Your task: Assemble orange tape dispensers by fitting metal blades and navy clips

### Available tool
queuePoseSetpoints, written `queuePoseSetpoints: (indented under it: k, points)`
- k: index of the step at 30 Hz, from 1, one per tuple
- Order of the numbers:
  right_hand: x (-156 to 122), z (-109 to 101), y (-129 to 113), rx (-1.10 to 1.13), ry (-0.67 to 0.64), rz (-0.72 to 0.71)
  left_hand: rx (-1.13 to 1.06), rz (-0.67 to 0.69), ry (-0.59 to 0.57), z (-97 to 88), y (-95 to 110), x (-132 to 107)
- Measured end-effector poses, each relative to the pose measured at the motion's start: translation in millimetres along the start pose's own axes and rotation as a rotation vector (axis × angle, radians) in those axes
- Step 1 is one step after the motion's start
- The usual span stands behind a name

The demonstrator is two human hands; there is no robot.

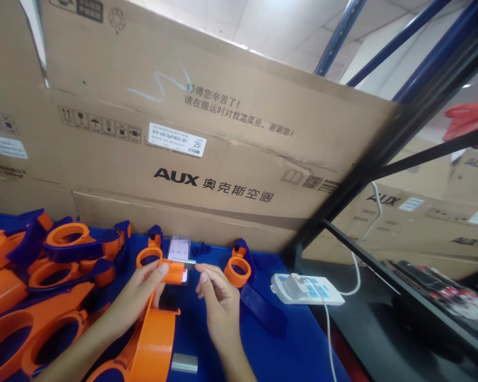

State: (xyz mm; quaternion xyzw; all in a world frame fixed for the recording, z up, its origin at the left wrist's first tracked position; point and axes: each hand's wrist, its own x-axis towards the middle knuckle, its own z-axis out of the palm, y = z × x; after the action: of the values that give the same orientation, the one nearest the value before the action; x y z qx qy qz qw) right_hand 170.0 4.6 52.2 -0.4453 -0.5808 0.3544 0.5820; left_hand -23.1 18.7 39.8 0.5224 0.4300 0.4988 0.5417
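Observation:
My left hand is closed around the upper end of an orange tape dispenser, whose wide ring hangs toward me. A serrated metal blade lies along the dispenser's orange head and sticks out to the right. With thumb and index finger, my right hand pinches the blade's outer end. Behind both hands, a phone showing a timer rests on the blue table, partly hidden by the dispenser. A silver metal piece lies on the table below, between my forearms.
Several orange and blue tape dispensers are piled at the left. Another orange and blue dispenser stands right of my hands. A white power strip with cables sits at the right edge. A large cardboard box walls off the back, beside a dark shelf post.

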Motion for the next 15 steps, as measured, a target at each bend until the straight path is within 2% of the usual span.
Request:
queuePoseSetpoints:
  k: [5,12,15]
  points:
    - [0.1,1.7,1.4,0.023,-0.033,0.012,-0.029,-0.002,0.027,2.5,5.5,-1.1]
    - [1.7,1.6,5.7,0.108,-0.106,0.04,-0.042,-0.012,-0.071,4.0,7.5,-3.5]
    - [1.0,3.8,7.4,0.12,-0.136,0.048,-0.022,-0.009,-0.066,4.1,4.1,-2.3]
